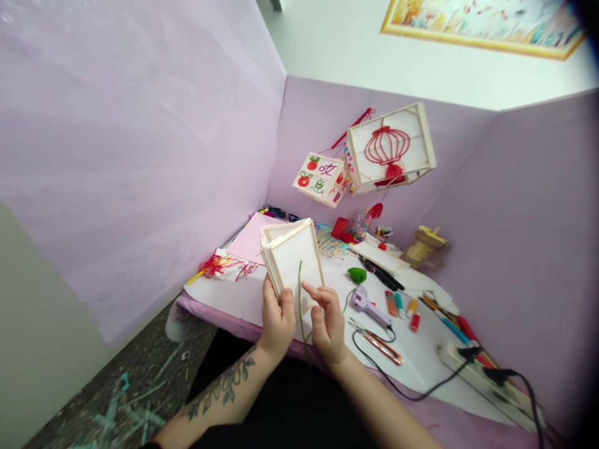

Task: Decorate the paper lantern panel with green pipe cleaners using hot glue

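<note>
A small white box frame with pale wooden edges is held up above the table's front edge. My left hand grips its lower left side, the thumb on the front panel. A thin green strand runs up the panel and hangs below it. My right hand is at the panel's lower right, index finger extended against the panel beside the strand, the other fingers curled. Whether the right hand's curled fingers pinch the strand is hard to make out.
On the table lie a lilac glue gun, a green yarn ball, black pliers, a cutter and a power strip. Red strands lie at left. Decorated box lanterns hang behind.
</note>
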The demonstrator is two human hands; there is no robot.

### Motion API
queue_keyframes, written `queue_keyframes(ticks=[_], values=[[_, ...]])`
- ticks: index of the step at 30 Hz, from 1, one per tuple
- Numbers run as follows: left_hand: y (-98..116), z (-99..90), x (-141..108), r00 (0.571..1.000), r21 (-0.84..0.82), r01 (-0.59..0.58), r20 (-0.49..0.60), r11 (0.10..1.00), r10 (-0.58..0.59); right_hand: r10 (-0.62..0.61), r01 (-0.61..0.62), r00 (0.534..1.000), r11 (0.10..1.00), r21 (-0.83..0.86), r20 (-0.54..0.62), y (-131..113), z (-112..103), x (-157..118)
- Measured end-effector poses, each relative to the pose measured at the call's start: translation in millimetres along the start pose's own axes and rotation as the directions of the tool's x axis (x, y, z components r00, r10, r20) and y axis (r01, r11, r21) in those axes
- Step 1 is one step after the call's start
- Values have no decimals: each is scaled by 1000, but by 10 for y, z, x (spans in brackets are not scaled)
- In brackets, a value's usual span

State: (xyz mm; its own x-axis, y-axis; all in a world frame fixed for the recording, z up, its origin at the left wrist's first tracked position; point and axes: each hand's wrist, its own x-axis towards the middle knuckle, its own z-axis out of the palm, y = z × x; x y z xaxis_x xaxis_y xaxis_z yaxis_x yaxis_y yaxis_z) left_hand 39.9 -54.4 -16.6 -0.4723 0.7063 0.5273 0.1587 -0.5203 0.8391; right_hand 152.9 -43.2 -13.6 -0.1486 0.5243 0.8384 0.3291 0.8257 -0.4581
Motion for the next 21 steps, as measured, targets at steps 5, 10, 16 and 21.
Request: queue_keyframes(ticks=[5, 10, 16, 21], values=[[9, -1, 1, 1000, 8, 2, 2, 1000, -2, 11, -12, 1000, 1000, 23, 22, -14, 28, -5], [7, -1, 6, 1000, 3, -6, 0, 1000, 6, 4, -5, 999, 999, 33, 41, -37, 35, -12], [18, -7, 7, 1000, -19, 20, 5, 1000, -20, -62, 62, 998, 998, 16, 5, -51, -29, -65], [19, -11, 0, 1000, -4, 21, 4, 1000, -21, -82, 82, 997, 996, -32, -7, -47, -22, 0]])
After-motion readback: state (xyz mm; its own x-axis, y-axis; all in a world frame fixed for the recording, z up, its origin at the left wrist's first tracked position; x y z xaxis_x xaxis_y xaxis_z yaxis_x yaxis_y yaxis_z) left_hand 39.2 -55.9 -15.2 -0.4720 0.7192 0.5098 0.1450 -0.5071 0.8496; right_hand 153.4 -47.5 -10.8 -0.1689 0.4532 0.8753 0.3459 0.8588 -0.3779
